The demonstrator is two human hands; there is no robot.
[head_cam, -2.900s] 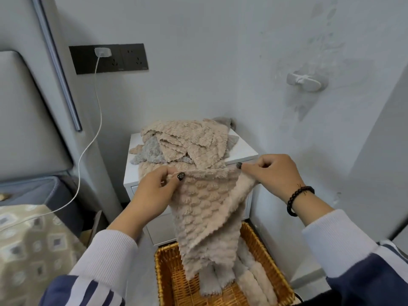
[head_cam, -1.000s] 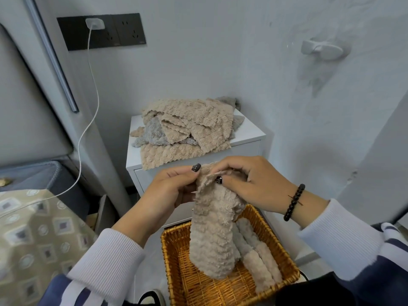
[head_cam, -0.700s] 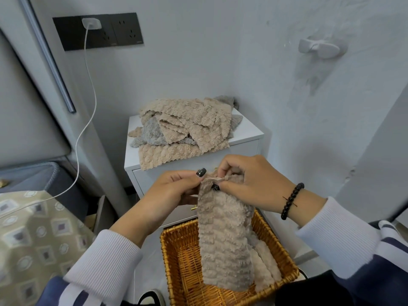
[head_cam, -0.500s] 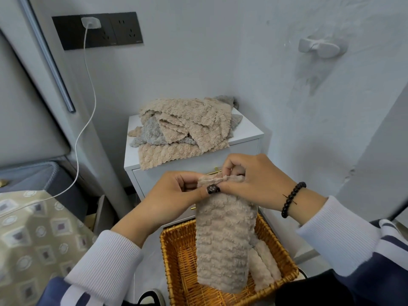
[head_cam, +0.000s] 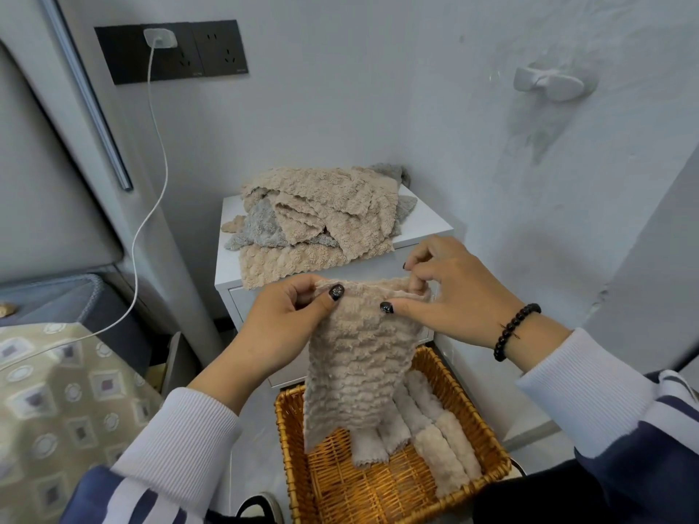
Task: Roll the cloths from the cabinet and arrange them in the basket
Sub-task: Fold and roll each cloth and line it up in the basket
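Observation:
A folded beige fluffy cloth (head_cam: 359, 364) hangs in front of me over the wicker basket (head_cam: 295, 440). My left hand (head_cam: 287, 319) pinches its top left corner between thumb and fingers. My right hand (head_cam: 450, 293) pinches the top right edge, thumb in front. Rolled beige cloths (head_cam: 442, 436) lie along the right side of the basket, partly hidden by the hanging cloth. A heap of beige and grey cloths (head_cam: 321, 217) lies on the white cabinet (head_cam: 423, 225) behind my hands.
The cabinet stands in a corner between two white walls. A black socket panel (head_cam: 212, 51) holds a charger with a white cable (head_cam: 151, 198) running down left. A patterned cover (head_cam: 64, 402) lies at the left. A white wall hook (head_cam: 548, 85) sits at upper right.
The cloth was spread wide between my hands, then folded into a narrow strip. Since half a second ago my hands have drawn slightly apart along its top edge, widening it.

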